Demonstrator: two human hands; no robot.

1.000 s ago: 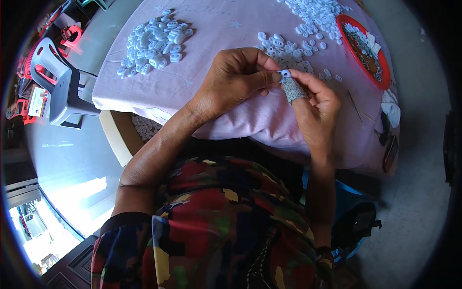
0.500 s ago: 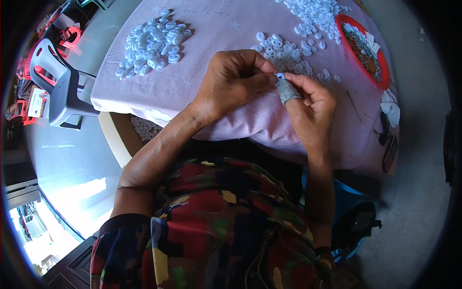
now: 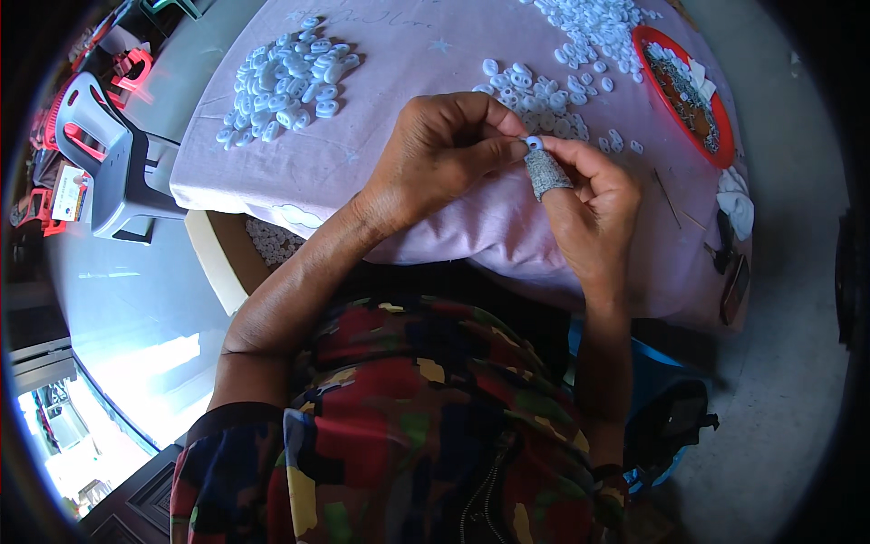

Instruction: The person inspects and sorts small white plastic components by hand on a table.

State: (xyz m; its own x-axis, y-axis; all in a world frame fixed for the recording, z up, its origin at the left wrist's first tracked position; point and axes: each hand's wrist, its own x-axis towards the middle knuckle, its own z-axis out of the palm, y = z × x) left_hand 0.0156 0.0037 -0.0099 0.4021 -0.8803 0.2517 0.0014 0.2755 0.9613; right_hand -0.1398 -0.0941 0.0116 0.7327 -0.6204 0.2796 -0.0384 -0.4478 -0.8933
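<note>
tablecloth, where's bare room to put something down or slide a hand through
Bare patches on the lilac tablecloth: the strip between the left pile of white pieces and the middle cluster, and the near edge left of the left hand. It is crowded beside the red tray and around the top pile.

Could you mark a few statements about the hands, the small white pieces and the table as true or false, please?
1. Both hands meet on one small white piece. True.
2. The right hand wears a grey finger cot. True.
3. The table cloth is green. False: it is pale lilac.
4. The red tray lies by the left hand. False: it lies at the table's far right.
5. A pile of white pieces lies to the left. True.
</note>
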